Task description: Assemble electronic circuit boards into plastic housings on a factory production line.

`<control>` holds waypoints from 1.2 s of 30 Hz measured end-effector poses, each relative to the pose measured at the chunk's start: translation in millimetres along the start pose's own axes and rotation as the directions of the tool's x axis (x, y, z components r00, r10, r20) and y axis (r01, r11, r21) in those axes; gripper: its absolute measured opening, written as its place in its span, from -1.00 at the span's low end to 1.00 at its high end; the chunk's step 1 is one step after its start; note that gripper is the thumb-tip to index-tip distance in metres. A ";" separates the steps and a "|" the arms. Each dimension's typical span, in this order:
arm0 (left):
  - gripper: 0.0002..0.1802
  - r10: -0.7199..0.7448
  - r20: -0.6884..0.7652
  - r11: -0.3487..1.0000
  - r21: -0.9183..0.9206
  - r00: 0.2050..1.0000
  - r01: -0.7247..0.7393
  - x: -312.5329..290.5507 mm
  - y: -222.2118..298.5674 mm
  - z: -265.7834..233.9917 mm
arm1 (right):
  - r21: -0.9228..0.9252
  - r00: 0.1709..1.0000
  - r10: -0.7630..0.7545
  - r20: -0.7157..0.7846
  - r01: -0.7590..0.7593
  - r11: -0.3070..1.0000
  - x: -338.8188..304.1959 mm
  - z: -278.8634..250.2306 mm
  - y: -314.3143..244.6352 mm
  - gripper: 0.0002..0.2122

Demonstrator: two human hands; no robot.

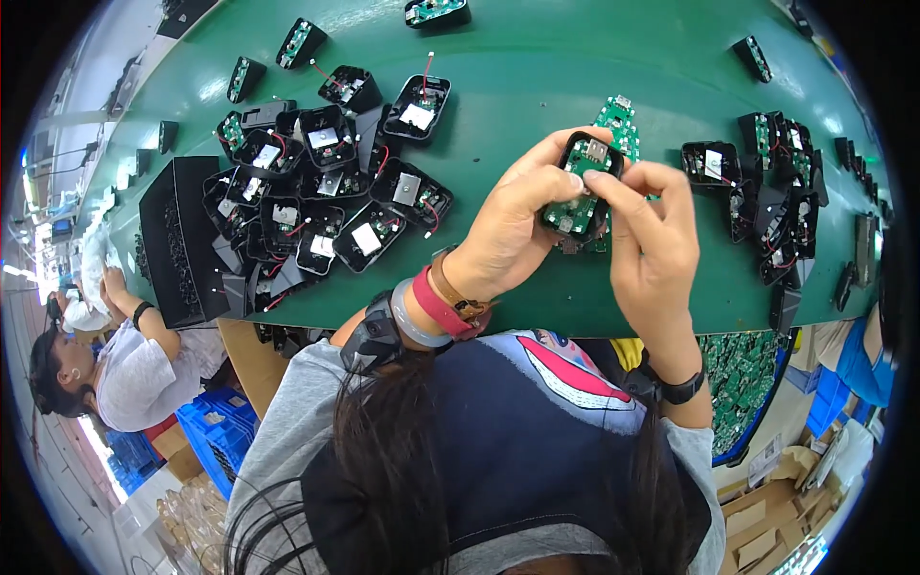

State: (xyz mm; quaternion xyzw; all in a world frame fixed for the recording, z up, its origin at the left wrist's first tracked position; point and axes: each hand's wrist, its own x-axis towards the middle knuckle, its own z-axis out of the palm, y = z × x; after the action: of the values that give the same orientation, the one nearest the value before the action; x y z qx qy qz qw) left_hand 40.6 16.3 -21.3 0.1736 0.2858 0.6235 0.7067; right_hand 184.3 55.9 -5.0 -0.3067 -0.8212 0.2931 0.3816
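Observation:
My left hand (517,216) grips a small black plastic housing (549,217) with a green circuit board (579,213) seated in it. A metal port shows at the board's upper end. The left thumb lies across the board's left side. My right hand (656,225) reaches in from the right, its thumb and index fingertip pressed together on the board; whether something small is pinched there I cannot make out. Just behind the hands, loose green circuit boards (618,117) lie on the green table (508,86), partly hidden by the fingers.
At left, several open black housings (407,187) with red wires are heaped beside a black bin (172,249) of small dark parts. More housings (709,163) lie at right. A container of green boards (738,383) stands below the table's right edge. Another person (144,374) sits at far left.

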 end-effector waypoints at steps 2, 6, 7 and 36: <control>-0.45 -0.029 -0.011 0.996 -0.081 1.000 0.028 2.5 0.3 -2.4 | -0.355 0.996 -0.009 0.086 0.039 0.934 -3.3 3.5 -3.4 -0.70; -0.57 -0.044 -0.071 0.993 -0.109 0.996 0.036 -0.7 2.4 -1.9 | -0.214 0.974 0.071 0.215 -0.024 0.977 8.9 -13.3 -1.6 -0.70; -0.50 0.032 -0.064 0.998 -0.054 0.997 -0.035 -3.3 3.0 3.7 | -0.027 0.949 0.153 0.276 -0.151 0.988 14.6 -22.7 -2.4 -0.62; -0.52 0.017 0.084 0.982 -0.188 0.996 -0.001 -5.7 14.9 -8.7 | 0.689 0.802 -0.252 0.542 -0.251 0.680 96.9 -73.4 -75.4 -0.33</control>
State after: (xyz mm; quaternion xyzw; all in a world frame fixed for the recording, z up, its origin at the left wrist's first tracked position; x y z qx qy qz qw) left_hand 23.2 12.2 -18.0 0.1339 0.1948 0.6428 0.7286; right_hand 171.9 96.3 131.7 -0.0190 -0.7100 0.6771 0.1927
